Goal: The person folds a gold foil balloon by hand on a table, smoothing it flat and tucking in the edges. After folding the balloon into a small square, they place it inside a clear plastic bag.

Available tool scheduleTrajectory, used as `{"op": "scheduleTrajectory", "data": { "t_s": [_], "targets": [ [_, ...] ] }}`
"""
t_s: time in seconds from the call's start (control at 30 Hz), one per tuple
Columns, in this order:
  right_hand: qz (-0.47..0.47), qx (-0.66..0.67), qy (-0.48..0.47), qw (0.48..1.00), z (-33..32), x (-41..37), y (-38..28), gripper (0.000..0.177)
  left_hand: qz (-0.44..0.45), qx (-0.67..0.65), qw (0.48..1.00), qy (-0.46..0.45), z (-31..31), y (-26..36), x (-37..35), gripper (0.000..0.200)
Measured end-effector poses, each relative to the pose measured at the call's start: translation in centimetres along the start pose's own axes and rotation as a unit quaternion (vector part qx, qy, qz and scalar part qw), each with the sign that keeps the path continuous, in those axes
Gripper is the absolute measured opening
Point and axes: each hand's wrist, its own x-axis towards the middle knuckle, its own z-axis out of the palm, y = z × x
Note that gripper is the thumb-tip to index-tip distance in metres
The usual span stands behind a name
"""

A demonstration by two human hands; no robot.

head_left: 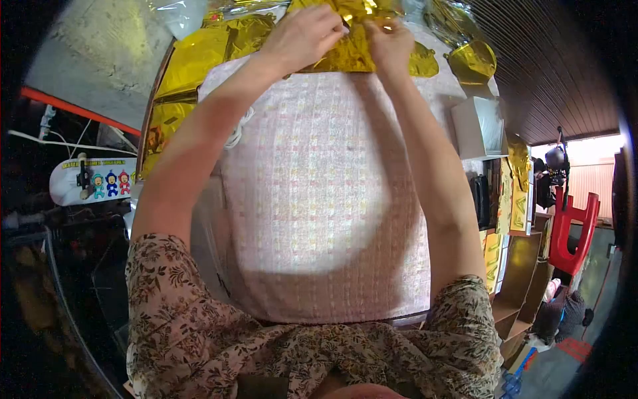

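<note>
Gold foil sheets (349, 54) lie along the far edge of a table covered with a pale checked cloth (319, 179). Both arms reach out over the cloth to this foil. My left hand (308, 34) is at the foil's upper middle, its fingers bent and closed, but what they pinch is too small to make out. Just to the right, my right hand (389, 43) touches the foil with curled fingers, and part of the foil seems to be between them.
A white box (478, 126) stands at the cloth's right edge. White cord (238, 130) lies near the left arm. More gold foil (199, 60) covers the far left corner. Farther right are a red plastic object (575, 233) and cardboard boxes (518, 276).
</note>
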Motion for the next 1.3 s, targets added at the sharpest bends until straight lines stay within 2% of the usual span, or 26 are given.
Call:
{"op": "scheduleTrajectory", "data": {
  "t_s": [0.1, 0.13, 0.17, 0.27, 0.37, 0.4, 0.43, 0.47, 0.5, 0.53, 0.57, 0.63, 0.7, 0.77, 0.8, 0.83, 0.87, 0.9, 0.93, 0.97, 1.07, 1.13, 1.17, 1.2, 1.23, 1.3],
  "targets": [
    [0.041, 0.080, -0.008, 0.996, -3.2, 1.7, -1.0, 0.014, -0.038, -0.036, 0.999, -0.015, 3.9, -1.0, -0.3, 0.042],
    [0.068, 0.128, -0.022, 0.989, -4.5, 2.4, -1.2, 0.014, -0.083, -0.013, 0.995, -0.063, 5.5, -1.7, 0.1, 0.075],
    [0.065, 0.125, -0.022, 0.990, -5.6, 3.6, -1.0, 0.014, -0.082, -0.015, 0.995, -0.059, 6.0, -1.4, 0.6, 0.075],
    [-0.004, 0.069, -0.026, 0.997, -10.9, 7.7, -0.8, 0.015, -0.193, 0.027, 0.964, -0.180, 7.7, -0.9, 2.1, 0.133],
    [-0.063, -0.051, 0.035, 0.996, -17.9, 12.1, -4.3, 0.011, -0.248, 0.041, 0.935, -0.250, 6.6, 0.5, 3.7, 0.130],
    [-0.100, -0.110, 0.079, 0.986, -20.1, 13.4, -6.3, 0.008, -0.092, 0.009, 0.996, -0.001, 7.5, 0.0, 1.4, 0.117],
    [-0.136, -0.168, 0.121, 0.969, -21.6, 14.4, -8.5, 0.010, -0.092, 0.006, 0.996, 0.001, 7.1, -0.1, 2.4, 0.117],
    [-0.228, -0.131, 0.144, 0.954, -22.5, 14.2, -12.2, 0.029, -0.170, -0.046, 0.973, -0.147, 6.2, -0.6, 4.1, 0.131],
    [-0.317, -0.091, 0.164, 0.930, -23.5, 13.6, -15.8, 0.062, -0.242, -0.095, 0.921, -0.290, 5.6, -0.9, 5.0, 0.145],
    [-0.321, -0.063, 0.158, 0.932, -24.3, 13.3, -18.4, 0.050, -0.114, -0.100, 0.977, -0.149, 4.3, 0.3, 2.5, 0.137],
    [-0.325, -0.037, 0.152, 0.933, -25.3, 12.8, -20.4, 0.042, -0.112, -0.100, 0.977, -0.148, 5.8, -0.8, 2.5, 0.137],
    [-0.284, 0.004, 0.119, 0.951, -24.1, 9.1, -24.2, 0.029, -0.223, 0.033, 0.947, -0.227, 10.7, -4.0, 3.9, 0.130],
    [-0.241, 0.051, 0.083, 0.966, -22.4, 7.3, -25.3, 0.033, -0.192, 0.001, 0.966, -0.175, 11.7, -5.8, 3.7, 0.116],
    [-0.411, 0.000, 0.038, 0.911, -21.2, 6.2, -23.7, 0.008, -0.135, -0.064, 0.986, -0.077, 11.6, -6.2, 2.2, 0.089],
    [-0.314, 0.064, -0.015, 0.947, -20.1, 2.4, -24.9, 0.011, -0.332, -0.129, 0.919, -0.168, 6.4, -0.4, 3.2, 0.072],
    [-0.213, 0.130, -0.068, 0.966, -19.3, -1.1, -25.8, 0.016, -0.334, -0.128, 0.917, -0.174, 4.6, 1.8, 2.0, 0.072],
    [-0.220, 0.112, -0.107, 0.963, -20.8, -1.5, -22.0, 0.014, -0.452, -0.432, 0.769, -0.135, 3.1, 3.4, 0.6, 0.076],
    [-0.228, 0.096, -0.146, 0.958, -22.2, -2.2, -17.7, 0.016, -0.513, -0.678, 0.521, -0.075, 2.0, 4.4, -0.5, 0.081],
    [-0.267, 0.096, -0.190, 0.940, -21.2, -5.0, -17.9, 0.017, -0.485, -0.737, 0.449, -0.142, 0.9, 4.5, -1.9, 0.102],
    [-0.306, 0.096, -0.234, 0.918, -20.6, -8.2, -18.4, 0.019, -0.489, -0.736, 0.448, -0.138, -0.3, 5.4, -3.3, 0.102],
    [-0.231, 0.019, -0.261, 0.937, -22.3, -15.6, -14.5, 0.031, -0.465, -0.784, 0.390, -0.129, -4.3, 8.4, -7.8, 0.102],
    [-0.224, -0.013, -0.270, 0.936, -23.5, -18.7, -13.3, 0.032, -0.503, -0.747, 0.422, -0.107, -7.3, 11.6, -8.7, 0.100],
    [-0.277, -0.009, -0.315, 0.908, -24.1, -19.7, -13.0, 0.031, -0.538, -0.707, 0.450, -0.089, -8.4, 12.8, -9.1, 0.098],
    [-0.326, -0.006, -0.358, 0.875, -24.8, -20.9, -12.7, 0.032, -0.567, -0.694, 0.439, -0.066, -8.3, 12.9, -10.2, 0.082],
    [-0.325, -0.004, -0.359, 0.875, -25.5, -22.3, -12.4, 0.032, -0.568, -0.693, 0.438, -0.065, -8.1, 13.2, -11.5, 0.082],
    [-0.333, -0.085, -0.393, 0.853, -26.8, -24.7, -12.3, 0.039, -0.505, -0.583, 0.630, -0.091, -8.2, 13.9, -13.5, 0.061]
  ]
}}
